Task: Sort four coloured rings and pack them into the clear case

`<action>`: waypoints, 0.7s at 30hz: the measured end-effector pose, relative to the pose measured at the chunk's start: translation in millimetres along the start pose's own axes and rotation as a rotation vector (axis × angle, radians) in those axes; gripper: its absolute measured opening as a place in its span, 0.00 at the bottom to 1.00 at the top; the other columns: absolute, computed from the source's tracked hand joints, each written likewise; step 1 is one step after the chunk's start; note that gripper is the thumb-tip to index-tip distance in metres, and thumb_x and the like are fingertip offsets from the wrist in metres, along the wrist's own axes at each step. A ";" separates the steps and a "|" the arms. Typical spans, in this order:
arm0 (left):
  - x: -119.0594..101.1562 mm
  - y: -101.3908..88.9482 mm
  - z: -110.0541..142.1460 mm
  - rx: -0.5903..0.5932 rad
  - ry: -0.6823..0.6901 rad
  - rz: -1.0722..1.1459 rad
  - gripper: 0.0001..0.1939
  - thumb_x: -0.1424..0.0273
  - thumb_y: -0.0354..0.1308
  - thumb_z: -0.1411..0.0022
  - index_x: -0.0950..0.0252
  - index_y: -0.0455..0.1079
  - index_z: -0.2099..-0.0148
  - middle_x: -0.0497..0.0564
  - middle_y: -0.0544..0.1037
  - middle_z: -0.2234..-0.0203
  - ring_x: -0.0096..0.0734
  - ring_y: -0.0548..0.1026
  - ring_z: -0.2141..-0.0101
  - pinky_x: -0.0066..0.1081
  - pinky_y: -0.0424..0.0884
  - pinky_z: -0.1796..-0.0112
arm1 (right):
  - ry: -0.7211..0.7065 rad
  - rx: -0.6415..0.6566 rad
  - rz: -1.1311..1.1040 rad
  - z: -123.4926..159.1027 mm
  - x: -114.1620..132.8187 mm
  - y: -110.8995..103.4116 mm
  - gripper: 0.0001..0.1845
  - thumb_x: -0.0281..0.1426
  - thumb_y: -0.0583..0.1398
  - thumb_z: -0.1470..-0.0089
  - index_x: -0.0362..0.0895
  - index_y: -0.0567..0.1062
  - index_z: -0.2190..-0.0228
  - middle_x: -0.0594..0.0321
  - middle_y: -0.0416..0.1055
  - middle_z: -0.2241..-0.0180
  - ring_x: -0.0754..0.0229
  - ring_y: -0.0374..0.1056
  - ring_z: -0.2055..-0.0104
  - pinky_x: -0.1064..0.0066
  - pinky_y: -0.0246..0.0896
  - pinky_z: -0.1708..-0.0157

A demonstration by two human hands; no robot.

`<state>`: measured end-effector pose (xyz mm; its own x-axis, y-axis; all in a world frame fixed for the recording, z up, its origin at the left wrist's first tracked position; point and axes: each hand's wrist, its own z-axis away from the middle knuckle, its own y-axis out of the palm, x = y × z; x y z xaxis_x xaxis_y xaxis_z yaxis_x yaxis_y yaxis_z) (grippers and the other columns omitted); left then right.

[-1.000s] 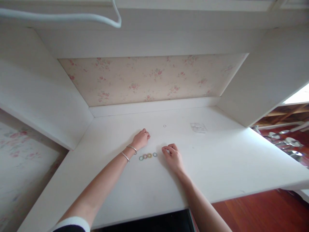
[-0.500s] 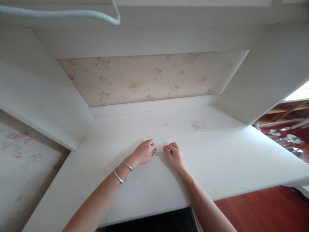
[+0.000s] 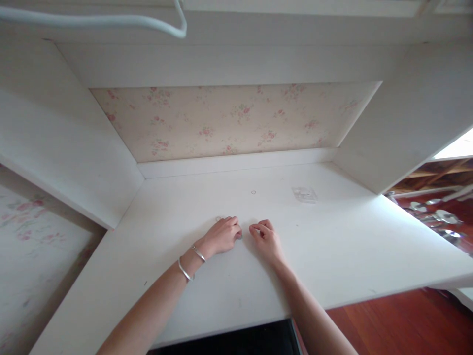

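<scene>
My left hand [image 3: 223, 234], with two silver bangles [image 3: 192, 262] on its wrist, rests low over the white desk top [image 3: 207, 296]. Its fingers are closed, and a bit of a small greyish ring [image 3: 240, 236] shows at the fingertips. To the right, a short gap away, my right hand [image 3: 267, 240] has thumb and forefinger pinched together; whatever may be between them is too small to make out. A thin ring [image 3: 253, 192] lies on the desk beyond both hands. Another thin ring [image 3: 218, 218] is just behind my left hand, partly covered by it.
A small clear plastic bag [image 3: 304, 194] lies flat at the back right. White panels flank the desk, with flowered wallpaper [image 3: 240, 118] behind. A white cable-like tube [image 3: 111, 21] crosses the top left. Below the front edge is a dark surface [image 3: 236, 340].
My left hand's fingers have come down over the greyish ring, which lay mostly in sight by the fingertips before. The right hand has stayed nearly still.
</scene>
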<state>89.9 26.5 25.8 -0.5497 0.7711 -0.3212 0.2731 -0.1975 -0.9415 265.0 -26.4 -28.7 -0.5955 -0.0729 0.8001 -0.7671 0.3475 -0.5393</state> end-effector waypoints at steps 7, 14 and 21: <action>18.5 -19.2 15.1 -0.326 -0.172 0.316 0.12 0.67 0.47 0.35 0.64 0.70 0.63 0.52 0.70 0.65 0.30 0.69 0.64 0.30 0.65 0.59 | 0.004 0.027 0.005 1.8 -4.6 2.6 0.16 0.42 0.53 0.45 0.48 0.77 0.70 0.63 0.65 0.68 0.66 0.61 0.76 0.72 0.58 0.72; 50.2 -0.3 68.4 -0.440 -0.520 0.496 0.13 0.62 0.50 0.39 0.65 0.71 0.63 0.49 0.71 0.72 0.30 0.67 0.71 0.28 0.63 0.68 | -0.005 0.137 0.327 -35.3 -12.6 7.0 0.16 0.37 0.53 0.44 0.49 0.73 0.57 0.62 0.69 0.64 0.61 0.65 0.62 0.71 0.58 0.59; 56.3 13.0 87.1 -0.324 -0.580 0.662 0.18 0.57 0.49 0.40 0.65 0.71 0.62 0.45 0.67 0.79 0.28 0.64 0.76 0.26 0.58 0.74 | 0.091 0.109 0.529 -115.2 -25.8 9.1 0.21 0.34 0.52 0.44 0.46 0.69 0.49 0.53 0.68 0.59 0.54 0.64 0.57 0.66 0.55 0.58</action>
<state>-6.3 14.6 -13.4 -0.4879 0.1227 -0.8643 0.8295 -0.2431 -0.5028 300.8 86.3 -24.0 -0.8874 0.1680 0.4293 -0.3919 0.2155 -0.8944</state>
